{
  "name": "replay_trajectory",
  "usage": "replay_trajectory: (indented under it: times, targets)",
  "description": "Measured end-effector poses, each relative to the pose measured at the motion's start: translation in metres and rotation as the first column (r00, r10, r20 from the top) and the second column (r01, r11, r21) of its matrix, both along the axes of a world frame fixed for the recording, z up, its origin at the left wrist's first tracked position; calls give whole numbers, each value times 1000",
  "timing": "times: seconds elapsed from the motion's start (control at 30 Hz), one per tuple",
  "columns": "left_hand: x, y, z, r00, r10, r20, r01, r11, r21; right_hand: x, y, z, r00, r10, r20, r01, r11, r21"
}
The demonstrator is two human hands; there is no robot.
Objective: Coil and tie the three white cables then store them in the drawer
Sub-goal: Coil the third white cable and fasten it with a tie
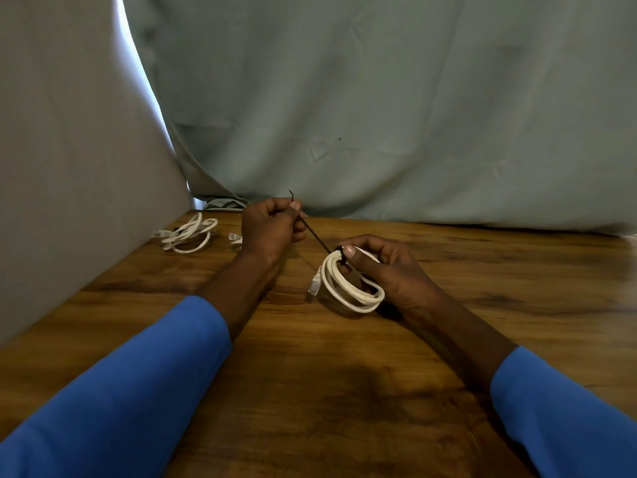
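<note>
My right hand (386, 270) grips a coiled white cable (348, 288) just above the wooden table (310, 374); its clear plug hangs on the coil's left side. A thin black cable tie (317, 238) is looped around the top of the coil, and its tail runs up and left into my left hand (272, 229), which is closed on it. The tie's tip sticks out above that fist. A second white cable (189, 232) lies loosely coiled at the table's far left. Part of a third white cable (235, 239) shows just behind my left wrist, mostly hidden.
A grey panel (79, 150) rises along the table's left edge. Grey-green cloth (379, 115) hangs behind the far edge. Both forearms wear blue sleeves. No drawer is in view.
</note>
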State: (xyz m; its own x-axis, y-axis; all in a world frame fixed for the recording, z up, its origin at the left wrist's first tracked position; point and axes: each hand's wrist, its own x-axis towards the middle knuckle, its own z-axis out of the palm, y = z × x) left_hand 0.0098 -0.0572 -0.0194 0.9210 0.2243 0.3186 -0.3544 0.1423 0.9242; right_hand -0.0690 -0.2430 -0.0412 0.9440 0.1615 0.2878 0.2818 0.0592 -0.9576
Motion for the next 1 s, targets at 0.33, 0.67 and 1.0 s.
replay_trajectory:
  times: [0.33,0.67,1.0]
  targets:
    - [6,2,1,991,132,12,-132,991,-2,-4,15,-1,999,35,17,-36,999,37]
    - [-14,-4,15,992,-57,111,67,994,-89,12,5,-15,977,-201,65,211,952,-223]
    - [-59,-35,8,819,-529,220,402,804,438,25,-10,-10,939,-340,-50,339,941,-19]
